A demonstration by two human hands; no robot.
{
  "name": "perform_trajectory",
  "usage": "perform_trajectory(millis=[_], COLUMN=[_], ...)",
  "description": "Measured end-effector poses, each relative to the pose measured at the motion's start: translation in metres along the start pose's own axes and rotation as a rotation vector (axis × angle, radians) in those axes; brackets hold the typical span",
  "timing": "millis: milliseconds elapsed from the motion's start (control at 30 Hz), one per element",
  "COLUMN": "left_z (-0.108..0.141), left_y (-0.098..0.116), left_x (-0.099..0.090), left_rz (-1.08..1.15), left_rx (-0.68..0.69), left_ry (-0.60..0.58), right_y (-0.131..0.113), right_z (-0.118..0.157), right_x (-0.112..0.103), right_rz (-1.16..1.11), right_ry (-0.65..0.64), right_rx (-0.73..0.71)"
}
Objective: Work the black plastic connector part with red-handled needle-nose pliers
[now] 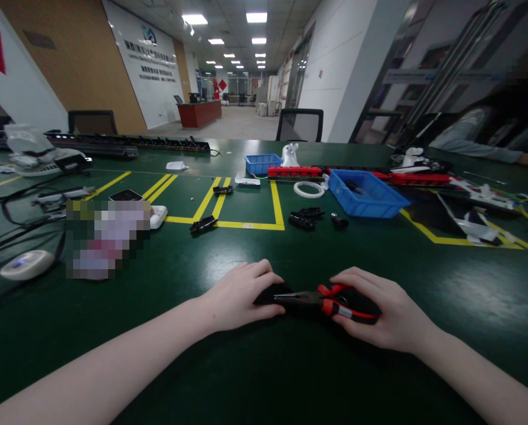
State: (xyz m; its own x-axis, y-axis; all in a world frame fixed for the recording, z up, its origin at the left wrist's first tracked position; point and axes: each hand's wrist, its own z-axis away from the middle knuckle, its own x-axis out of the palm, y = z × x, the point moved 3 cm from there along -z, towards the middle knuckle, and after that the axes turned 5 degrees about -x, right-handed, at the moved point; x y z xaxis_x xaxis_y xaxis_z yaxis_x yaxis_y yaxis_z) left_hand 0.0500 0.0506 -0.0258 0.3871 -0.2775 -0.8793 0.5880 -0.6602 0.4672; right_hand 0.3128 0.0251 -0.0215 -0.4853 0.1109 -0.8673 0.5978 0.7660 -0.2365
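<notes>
My right hand [385,310] is wrapped round the red and black handles of needle-nose pliers [303,298], whose jaws point left. My left hand [246,295] grips a small black part [268,294] between thumb and fingers. The tips of the pliers reach this black part, but I cannot tell whether the jaws clamp it. Its exact kind is hidden by my fingers and the dark table. Both hands are close together, low over the green table [193,366].
Several black parts lie ahead, among them one piece [203,225] on yellow tape. A blue bin [365,195] and a white tape roll [309,189] stand beyond. Cables and a white mouse-like device [27,265] are at left. A person's sleeve [472,139] shows at far right.
</notes>
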Motion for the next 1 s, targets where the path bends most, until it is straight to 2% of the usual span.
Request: perform_trajectory(millis=[333, 1000], left_z=[-0.0009, -0.0019], left_y=[0.0004, -0.0008], left_x=[0.0001, 0.001], left_rz=[0.002, -0.024], left_rx=[-0.001, -0.012], left_ry=[-0.003, -0.017], right_y=[-0.0048, 0.0016], right_z=[-0.0008, -0.0002], right_x=[0.0032, -0.0031], right_rz=[-0.015, -0.015], right_ry=[0.017, -0.026], right_rx=[0.028, 0.026])
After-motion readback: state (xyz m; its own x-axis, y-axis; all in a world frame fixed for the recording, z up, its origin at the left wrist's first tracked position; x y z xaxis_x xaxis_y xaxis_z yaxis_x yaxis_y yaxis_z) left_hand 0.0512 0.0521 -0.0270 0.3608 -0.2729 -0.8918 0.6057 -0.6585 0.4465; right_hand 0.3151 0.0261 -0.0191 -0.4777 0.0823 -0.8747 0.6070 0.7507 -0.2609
